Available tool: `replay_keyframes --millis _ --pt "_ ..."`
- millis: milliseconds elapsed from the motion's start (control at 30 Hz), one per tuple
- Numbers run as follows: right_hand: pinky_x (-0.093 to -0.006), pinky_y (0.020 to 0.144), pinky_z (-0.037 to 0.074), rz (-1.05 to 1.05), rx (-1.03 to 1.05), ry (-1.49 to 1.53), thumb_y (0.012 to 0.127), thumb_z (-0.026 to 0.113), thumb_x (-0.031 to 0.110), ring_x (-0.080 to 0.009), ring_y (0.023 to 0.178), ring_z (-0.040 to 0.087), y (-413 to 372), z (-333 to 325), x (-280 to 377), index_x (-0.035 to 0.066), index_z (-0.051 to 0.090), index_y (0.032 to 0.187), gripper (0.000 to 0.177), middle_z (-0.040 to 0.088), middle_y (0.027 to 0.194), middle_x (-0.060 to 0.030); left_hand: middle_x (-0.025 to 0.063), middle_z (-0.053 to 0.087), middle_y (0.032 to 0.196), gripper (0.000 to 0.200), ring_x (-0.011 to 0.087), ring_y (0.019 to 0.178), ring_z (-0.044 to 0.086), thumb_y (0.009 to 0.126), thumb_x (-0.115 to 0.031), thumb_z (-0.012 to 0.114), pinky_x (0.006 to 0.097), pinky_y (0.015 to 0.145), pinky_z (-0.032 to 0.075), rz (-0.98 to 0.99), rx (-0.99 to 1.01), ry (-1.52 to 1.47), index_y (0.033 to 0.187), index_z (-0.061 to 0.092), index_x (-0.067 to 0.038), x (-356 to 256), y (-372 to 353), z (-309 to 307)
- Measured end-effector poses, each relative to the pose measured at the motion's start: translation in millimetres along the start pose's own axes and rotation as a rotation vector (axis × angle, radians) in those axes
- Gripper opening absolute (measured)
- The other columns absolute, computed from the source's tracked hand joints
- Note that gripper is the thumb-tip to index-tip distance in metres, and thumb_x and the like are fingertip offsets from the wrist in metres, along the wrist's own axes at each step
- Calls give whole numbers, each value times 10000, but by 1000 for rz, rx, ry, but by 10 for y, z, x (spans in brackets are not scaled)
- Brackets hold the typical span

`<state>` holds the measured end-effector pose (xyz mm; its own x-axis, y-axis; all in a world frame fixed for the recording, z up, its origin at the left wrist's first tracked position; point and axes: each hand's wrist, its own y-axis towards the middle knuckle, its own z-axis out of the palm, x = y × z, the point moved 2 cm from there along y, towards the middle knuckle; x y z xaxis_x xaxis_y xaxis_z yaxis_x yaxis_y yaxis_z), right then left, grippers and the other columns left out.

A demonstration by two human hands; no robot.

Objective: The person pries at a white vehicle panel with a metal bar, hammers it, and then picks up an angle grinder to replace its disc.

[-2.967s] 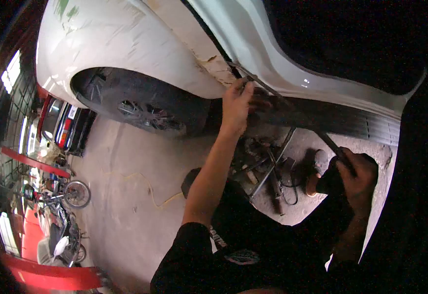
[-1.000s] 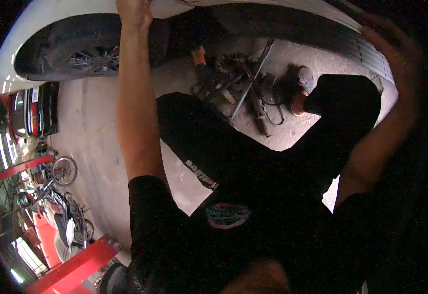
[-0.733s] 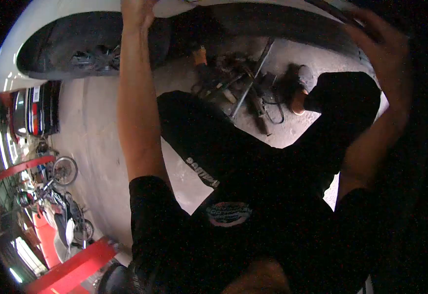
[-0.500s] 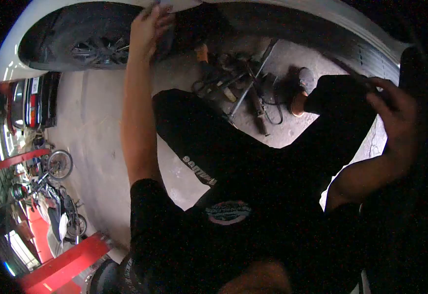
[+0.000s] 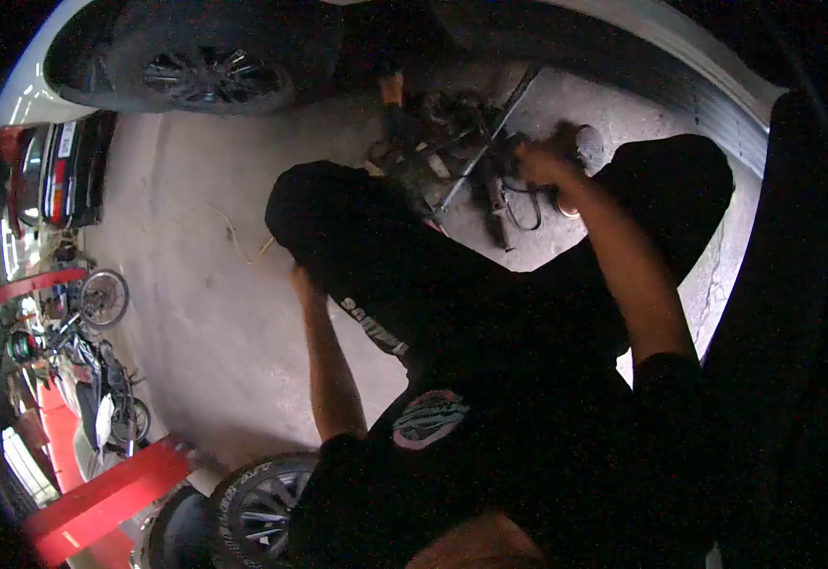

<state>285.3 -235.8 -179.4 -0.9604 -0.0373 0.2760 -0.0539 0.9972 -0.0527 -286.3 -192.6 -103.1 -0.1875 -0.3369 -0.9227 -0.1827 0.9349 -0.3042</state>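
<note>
My right hand [image 5: 545,163] reaches over a dark heap of tools and parts [image 5: 442,142] on the concrete floor; its fingers are blurred and dim, and whether they hold anything is unclear. A long metal bar [image 5: 490,142] lies slantwise across the heap, just left of that hand. My left hand [image 5: 306,283] is low beside my left knee, its fingers mostly hidden by the dark trouser leg. Beyond that knee, a thin yellowish cord [image 5: 234,237] lies on the floor.
Above is a light vehicle body [image 5: 30,95] with a wheel [image 5: 210,76] in its arch. A loose wheel [image 5: 267,507] stands at lower left beside a red beam [image 5: 110,498]. Motorcycles [image 5: 101,389] and a dark car [image 5: 72,171] are farther left.
My left hand has come down from the vehicle's edge to beside my knee. My right hand has moved from the right side to the tool heap. The view has shifted slightly, showing the loose wheel.
</note>
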Motion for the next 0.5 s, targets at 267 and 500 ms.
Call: replay_keyframes --millis 267,500 --pt "-497 722 548 -76 492 -248 837 562 179 -340 855 678 -477 1400 79 84 693 1029 251 676 932 -199 92 670 1094 321 178 927 635 965 -198 552 318 797 516 -457 236 189 1170 624 37 1715 -1108 372" --pt "-468 735 551 -40 237 -126 820 598 205 -333 930 669 -507 967 1066 60 670 1081 307 671 1038 -202 92 669 1098 319 177 931 634 966 -196 552 317 799 516 -603 348 205 1172 623 38 1927 -1225 642"
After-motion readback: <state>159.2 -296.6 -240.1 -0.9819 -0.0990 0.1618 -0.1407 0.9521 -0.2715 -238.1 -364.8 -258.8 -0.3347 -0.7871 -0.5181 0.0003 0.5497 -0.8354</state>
